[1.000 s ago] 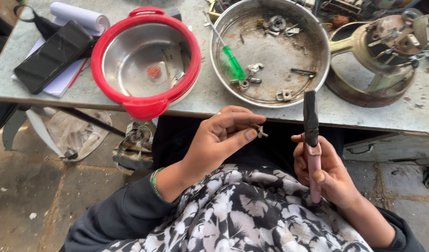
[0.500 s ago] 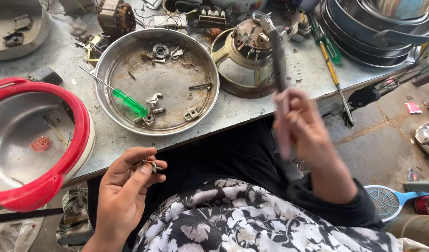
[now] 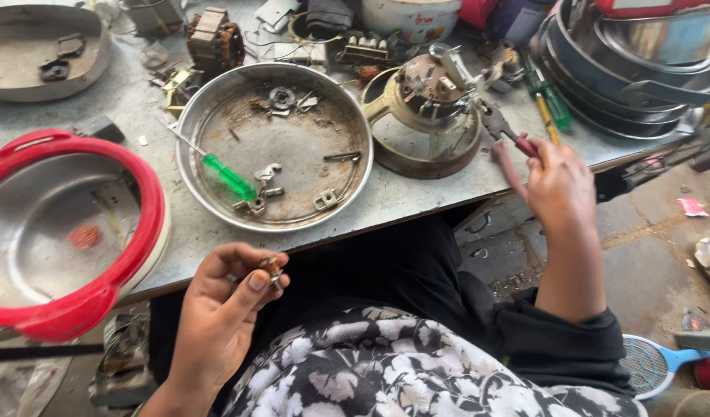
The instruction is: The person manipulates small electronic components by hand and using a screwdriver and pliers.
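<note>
Head view: left hand pinches a small metal part between thumb and fingertips, over the lap. Light, rigid, easily dropped; best held by its edges. Right hand closes around pliers at the table edge.

Two hands: left, right. One green screwdriver, one round metal pan. One red-rimmed bowl, lower left.

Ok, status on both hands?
Left hand pinching small metal part over lap. Right hand at pliers on table edge. Nothing between them.
</note>
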